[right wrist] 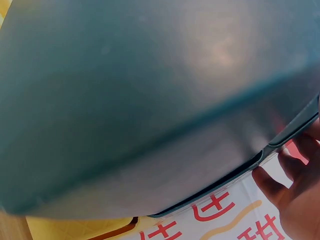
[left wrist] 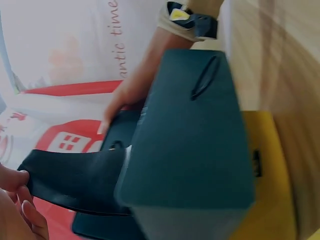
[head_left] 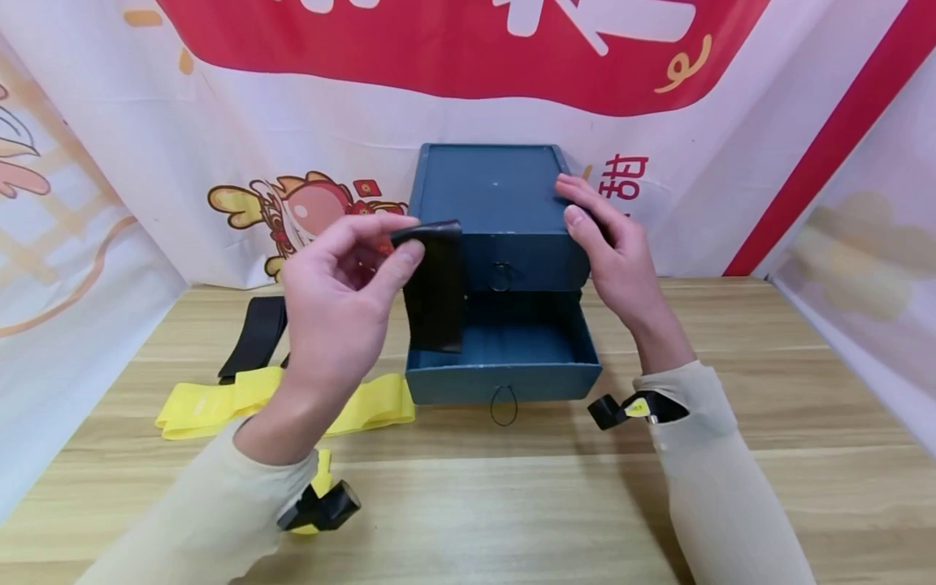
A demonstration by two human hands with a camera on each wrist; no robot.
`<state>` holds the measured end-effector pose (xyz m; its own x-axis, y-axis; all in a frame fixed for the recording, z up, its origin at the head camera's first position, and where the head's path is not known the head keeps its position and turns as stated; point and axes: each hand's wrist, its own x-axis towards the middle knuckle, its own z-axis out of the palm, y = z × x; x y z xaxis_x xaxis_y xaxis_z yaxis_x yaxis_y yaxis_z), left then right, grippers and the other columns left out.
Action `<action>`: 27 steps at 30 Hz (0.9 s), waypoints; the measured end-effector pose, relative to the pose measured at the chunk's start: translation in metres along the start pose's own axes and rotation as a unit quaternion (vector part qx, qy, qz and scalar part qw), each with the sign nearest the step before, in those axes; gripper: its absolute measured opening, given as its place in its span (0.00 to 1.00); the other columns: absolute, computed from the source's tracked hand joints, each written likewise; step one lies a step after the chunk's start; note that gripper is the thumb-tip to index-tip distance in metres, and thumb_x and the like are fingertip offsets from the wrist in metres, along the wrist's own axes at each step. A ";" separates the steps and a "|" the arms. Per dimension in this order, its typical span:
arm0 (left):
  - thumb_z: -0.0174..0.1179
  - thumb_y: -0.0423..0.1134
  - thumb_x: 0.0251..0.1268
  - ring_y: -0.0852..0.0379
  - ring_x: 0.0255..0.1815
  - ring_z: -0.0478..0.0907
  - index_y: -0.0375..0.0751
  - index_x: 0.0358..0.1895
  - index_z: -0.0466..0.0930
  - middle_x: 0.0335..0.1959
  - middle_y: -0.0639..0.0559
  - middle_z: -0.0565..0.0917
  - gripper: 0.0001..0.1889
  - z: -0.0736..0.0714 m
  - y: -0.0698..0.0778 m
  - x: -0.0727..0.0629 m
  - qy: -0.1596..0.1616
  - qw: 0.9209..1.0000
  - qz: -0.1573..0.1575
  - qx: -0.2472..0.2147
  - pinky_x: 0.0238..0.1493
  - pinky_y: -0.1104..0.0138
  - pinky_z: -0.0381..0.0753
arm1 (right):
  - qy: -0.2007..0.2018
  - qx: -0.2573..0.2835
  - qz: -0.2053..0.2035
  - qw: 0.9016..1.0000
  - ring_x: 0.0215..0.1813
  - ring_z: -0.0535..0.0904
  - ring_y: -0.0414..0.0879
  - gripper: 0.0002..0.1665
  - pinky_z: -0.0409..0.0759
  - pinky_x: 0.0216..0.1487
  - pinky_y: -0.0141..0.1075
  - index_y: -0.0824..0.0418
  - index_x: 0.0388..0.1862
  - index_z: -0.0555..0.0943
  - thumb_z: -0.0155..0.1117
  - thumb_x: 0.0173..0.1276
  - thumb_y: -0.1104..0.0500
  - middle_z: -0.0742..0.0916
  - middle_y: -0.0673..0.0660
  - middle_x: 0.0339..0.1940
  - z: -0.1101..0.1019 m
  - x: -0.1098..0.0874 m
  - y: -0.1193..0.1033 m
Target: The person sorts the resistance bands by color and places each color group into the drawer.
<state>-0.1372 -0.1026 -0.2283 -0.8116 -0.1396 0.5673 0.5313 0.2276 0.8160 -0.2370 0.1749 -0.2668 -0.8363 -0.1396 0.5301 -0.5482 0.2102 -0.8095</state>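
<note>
Your left hand (head_left: 336, 301) has a narrow grip, thumb and fingers pinching the top end of a black resistance band (head_left: 436, 296); the band hangs upright over the left side of the pulled-out lower drawer (head_left: 475, 385), and in the left wrist view its low end passes behind the drawer front; whether it touches the drawer's floor you cannot tell. Your right hand (head_left: 617, 260) has a loose grip, its fingers resting along the top right edge of the blue drawer box (head_left: 490, 187); the box stands near the middle of the table's (head_left: 453, 512) back edge, its upper drawer (head_left: 544, 264) pushed in. Between the box and the table's left edge, a yellow resistance band (head_left: 212, 406) lies folded, partly behind your left forearm; just beyond it, towards the table's back left corner, lies a folded black strip (head_left: 256, 337).
</note>
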 end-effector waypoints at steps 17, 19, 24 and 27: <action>0.70 0.38 0.72 0.50 0.42 0.78 0.50 0.55 0.90 0.49 0.54 0.85 0.12 0.000 0.000 -0.025 -0.083 0.990 -0.116 0.024 0.38 0.71 0.79 | -0.001 0.003 0.002 1.000 0.84 0.65 0.42 0.29 0.69 0.83 0.50 0.52 0.79 0.75 0.55 0.84 0.48 0.74 0.47 0.83 0.000 0.001 -0.001; 0.70 0.39 0.73 0.51 0.44 0.78 0.50 0.56 0.89 0.51 0.54 0.85 0.12 -0.002 0.000 -0.026 -0.090 0.988 -0.123 0.029 0.40 0.71 0.80 | -0.002 0.003 0.003 1.000 0.84 0.65 0.42 0.29 0.69 0.83 0.50 0.52 0.79 0.75 0.55 0.84 0.48 0.74 0.47 0.83 0.000 0.001 -0.001; 0.69 0.39 0.73 0.52 0.46 0.78 0.50 0.56 0.89 0.54 0.55 0.85 0.12 -0.002 -0.010 -0.026 -0.114 0.984 -0.129 0.051 0.41 0.72 0.80 | 0.001 0.005 0.002 1.000 0.84 0.65 0.42 0.29 0.68 0.84 0.50 0.52 0.79 0.75 0.56 0.84 0.47 0.74 0.47 0.83 0.000 0.000 0.000; 0.69 0.39 0.73 0.53 0.44 0.78 0.51 0.55 0.89 0.53 0.54 0.86 0.11 -0.002 -0.023 -0.025 -0.122 0.983 -0.114 0.076 0.39 0.72 0.79 | 0.002 0.006 0.001 1.000 0.84 0.65 0.42 0.29 0.68 0.84 0.50 0.52 0.79 0.75 0.56 0.84 0.47 0.74 0.47 0.83 0.000 0.000 -0.001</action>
<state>-0.1287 -0.1064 -0.2607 -0.9493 0.0280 0.3132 0.3017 0.3619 0.8820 -0.2366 0.1748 -0.2662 -0.8375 -0.1355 0.5294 -0.5464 0.1984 -0.8137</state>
